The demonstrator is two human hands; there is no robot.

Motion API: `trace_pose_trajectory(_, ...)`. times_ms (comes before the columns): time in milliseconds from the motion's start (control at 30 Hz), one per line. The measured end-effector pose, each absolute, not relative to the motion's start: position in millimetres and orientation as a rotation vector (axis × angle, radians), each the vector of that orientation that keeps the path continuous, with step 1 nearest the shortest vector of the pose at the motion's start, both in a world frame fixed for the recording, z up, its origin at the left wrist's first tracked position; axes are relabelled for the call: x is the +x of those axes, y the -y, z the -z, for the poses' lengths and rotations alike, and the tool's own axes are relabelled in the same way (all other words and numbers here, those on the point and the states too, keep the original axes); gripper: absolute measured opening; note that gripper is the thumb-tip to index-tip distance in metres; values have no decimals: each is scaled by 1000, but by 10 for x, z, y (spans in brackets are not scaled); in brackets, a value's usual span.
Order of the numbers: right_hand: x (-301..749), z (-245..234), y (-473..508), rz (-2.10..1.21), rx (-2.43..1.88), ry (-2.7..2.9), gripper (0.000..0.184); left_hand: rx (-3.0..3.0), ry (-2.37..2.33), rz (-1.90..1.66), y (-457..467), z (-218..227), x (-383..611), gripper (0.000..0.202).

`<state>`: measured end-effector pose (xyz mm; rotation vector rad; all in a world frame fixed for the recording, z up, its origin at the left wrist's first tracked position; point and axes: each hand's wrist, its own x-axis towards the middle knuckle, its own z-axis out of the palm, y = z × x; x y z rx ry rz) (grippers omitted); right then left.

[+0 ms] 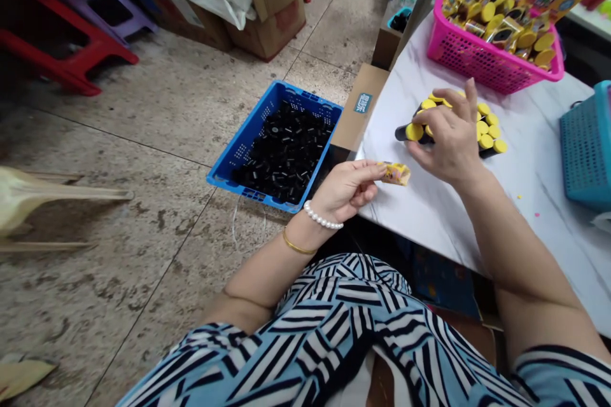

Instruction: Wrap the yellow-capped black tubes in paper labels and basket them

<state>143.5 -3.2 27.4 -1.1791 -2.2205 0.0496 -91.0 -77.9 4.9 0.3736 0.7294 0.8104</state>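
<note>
My left hand [351, 187] pinches a small yellow printed wrapper sleeve [396, 173] between thumb and fingers, just over the table's near left edge. To its right, my right hand [451, 130] has thumb and index finger closed round a small black tube with a yellow cap [413, 133], which lies tilted with its cap towards me. Behind and beneath that hand stands a cluster of similar yellow-capped black tubes [487, 130], partly hidden by my fingers.
A pink basket [491, 63] of wrapped yellow-capped tubes stands at the table's back. At the right is a teal basket [585, 146]. Left of the white table [529, 229], a blue crate [272, 201] holds many black pieces. Stools [71, 73] and cardboard boxes [272, 19] stand on the floor.
</note>
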Motion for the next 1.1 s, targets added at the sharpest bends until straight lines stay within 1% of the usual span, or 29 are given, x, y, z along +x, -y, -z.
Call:
trace_pose_trajectory(67, 1401, -328, 264, -304, -1153, 2001, 22, 343, -697, -812, 743, -38, -904, 14)
trace_pose_trajectory(133, 1378, -369, 490, -668, -1102, 1759, 27, 303, -687, -817, 708, -34, -879, 14)
trace_pose_trajectory(200, 1365, -372, 663, -988, -1067, 1557, 30, 258, -677, -821, 682, -38, -840, 9)
trace_pose_trajectory(233, 1362, -360, 722, -1090, -1073, 1489, 30, 241, -667, -822, 674, -41, -818, 8)
trace_pose_trajectory(300, 1361, -326, 790, -1179, -1116, 1413, 31, 227, -638, -823, 667, -47, -774, 11)
trace_pose_trajectory(367, 1359, -304, 817, -1166, -1167, 1383, 29, 238, -616, -831, 667, -45, -736, 10)
trace_pose_trajectory(467, 1335, -321, 852, -1038, -1222, 1396, 28, 253, -591, -841, 669, -21, -685, 6)
trace_pose_trajectory(600, 1292, -361, 932, -926, -1228, 1489, 33, 273, -554, -828, 683, 21, -612, 12)
trace_pose_trajectory(700, 1293, -344, 978, -874, -1184, 1499, 35, 348, -620, -885, 732, 32, -571, 22)
trace_pose_trajectory(767, 1304, -316, 997, -831, -1154, 1475, 37, 437, -726, -1012, 768, 27, -570, 30)
trace_pose_trajectory(833, 1312, -278, 1009, -808, -1148, 1457, 39, 560, -790, -1145, 788, 15, -589, 44)
trace_pose_trajectory(900, 1312, -233, 1014, -821, -1149, 1468, 41, 692, -745, -1150, 784, 2, -612, 55)
trace_pose_trajectory(933, 1310, -210, 1013, -824, -1150, 1489, 42, 748, -704, -1106, 775, -2, -620, 55)
trace_pose_trajectory(1000, 1312, -172, 1005, -797, -1166, 1568, 43, 814, -662, -1023, 750, -1, -619, 49)
trace_pose_trajectory(1100, 1358, -154, 987, -734, -1189, 1679, 43, 851, -675, -995, 710, 26, -592, 46)
